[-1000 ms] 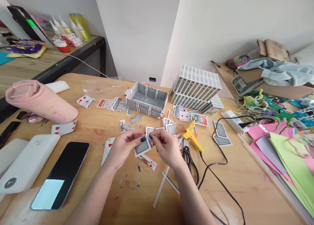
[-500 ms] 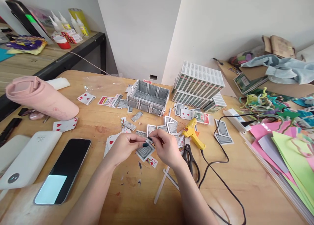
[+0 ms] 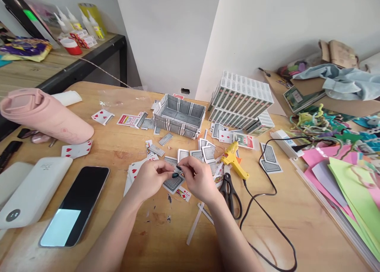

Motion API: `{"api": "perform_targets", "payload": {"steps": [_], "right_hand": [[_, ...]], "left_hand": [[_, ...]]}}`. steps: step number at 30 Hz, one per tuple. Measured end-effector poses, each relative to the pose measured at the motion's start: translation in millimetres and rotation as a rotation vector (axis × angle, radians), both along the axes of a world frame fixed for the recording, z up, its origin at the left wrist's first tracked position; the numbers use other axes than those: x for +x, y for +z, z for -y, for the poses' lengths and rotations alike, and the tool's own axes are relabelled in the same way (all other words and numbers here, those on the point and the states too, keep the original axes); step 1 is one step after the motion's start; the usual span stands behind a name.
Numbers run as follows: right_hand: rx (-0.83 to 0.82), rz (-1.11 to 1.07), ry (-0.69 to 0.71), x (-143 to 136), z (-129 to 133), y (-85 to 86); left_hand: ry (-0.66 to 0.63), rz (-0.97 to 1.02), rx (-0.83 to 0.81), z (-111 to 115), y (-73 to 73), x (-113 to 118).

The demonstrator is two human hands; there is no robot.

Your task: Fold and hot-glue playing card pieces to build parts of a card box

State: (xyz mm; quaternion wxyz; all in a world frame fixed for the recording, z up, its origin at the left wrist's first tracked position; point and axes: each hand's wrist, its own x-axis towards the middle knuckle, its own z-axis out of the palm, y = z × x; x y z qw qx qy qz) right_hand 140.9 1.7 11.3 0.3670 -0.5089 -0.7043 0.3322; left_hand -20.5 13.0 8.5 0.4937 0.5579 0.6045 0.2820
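At the middle of the table, my left hand (image 3: 150,179) and my right hand (image 3: 198,179) meet with their fingertips pinched close together. Between and just under the fingers is a grey-backed playing card (image 3: 173,185); its upper edge, where they pinch, is mostly hidden. A cut piece of a jack card (image 3: 183,193) peeks out below it. Loose face-up cards (image 3: 135,170) lie by my left wrist, and grey-backed cards (image 3: 208,152) are scattered beyond my right hand. Farther back stands an open rectangular box (image 3: 179,119) built from playing cards.
A yellow glue gun (image 3: 234,159) and black scissors (image 3: 230,194) lie right of my right hand, with a black cable (image 3: 274,194) looping beyond. Stacked card packs (image 3: 240,97) stand behind. Left are a phone (image 3: 75,204), a white power bank (image 3: 37,191) and a pink tumbler (image 3: 56,117).
My fingertips have shifted slightly at the card's upper edge, and a pale bit seen between them before is now hidden. The whole view has shifted a little.
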Motion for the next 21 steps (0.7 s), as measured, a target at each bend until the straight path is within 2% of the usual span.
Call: {"api": "perform_targets", "payload": {"steps": [4,13,21], "right_hand": [[-0.003,-0.010,-0.006,0.1,0.0,-2.5],[0.061,-0.080,-0.117,8.1,-4.3,-7.3],[0.162,-0.059,-0.062,3.8,-0.9,-2.9]], "left_hand": [[-0.003,-0.019,0.007,0.6,-1.5,1.1],[-0.067,0.216,0.008,-0.9,0.1,6.2],[-0.017,0.204,0.050,-0.6,0.0,3.4]]}}
